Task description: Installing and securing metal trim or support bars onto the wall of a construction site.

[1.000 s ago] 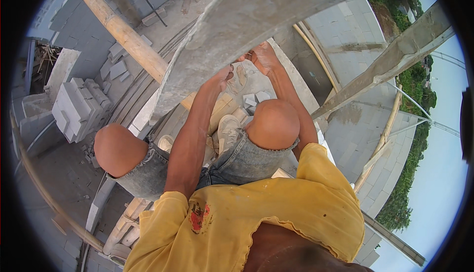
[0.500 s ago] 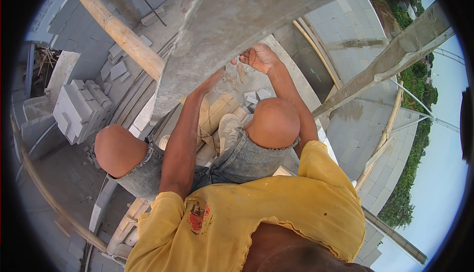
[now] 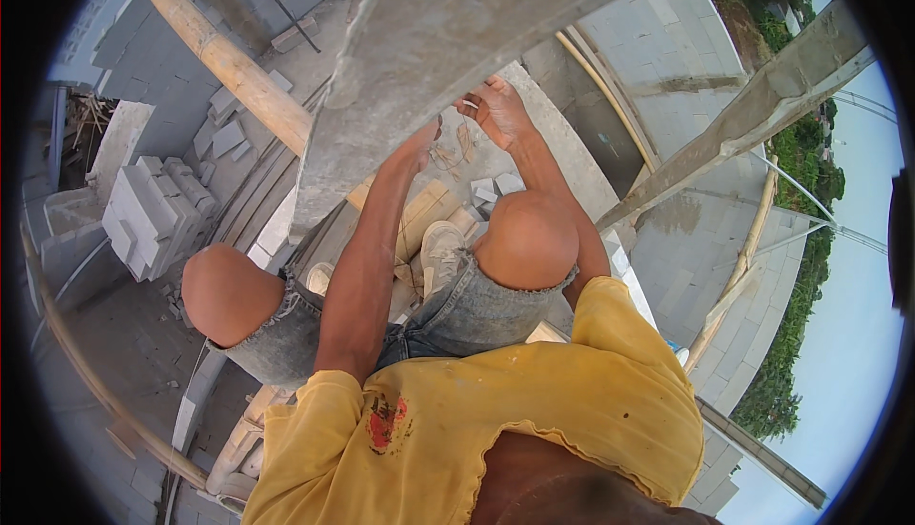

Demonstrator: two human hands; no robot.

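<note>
Fingers (image 3: 477,99) of the right hand (image 3: 501,120) curl by the grey beam (image 3: 429,58), which slants over both hands; whether they pinch anything I cannot tell. The beam partly hides the left hand (image 3: 419,148), its grip unclear. The shirt (image 3: 553,396) bears a worn, illegible red print (image 3: 383,424).

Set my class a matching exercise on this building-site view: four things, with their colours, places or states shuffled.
Things:
1. Right hand
2. Shirt
3. Denim legwear
4. Block stack

Descriptions:
A. Worn grey-blue, frayed at the knee
B. Pale grey, toward the picture's left side
C. Fingers bent, near the edge of the grey beam
D. Yellow, with a red mark

Pairs: 1-C, 2-D, 3-A, 4-B
</note>
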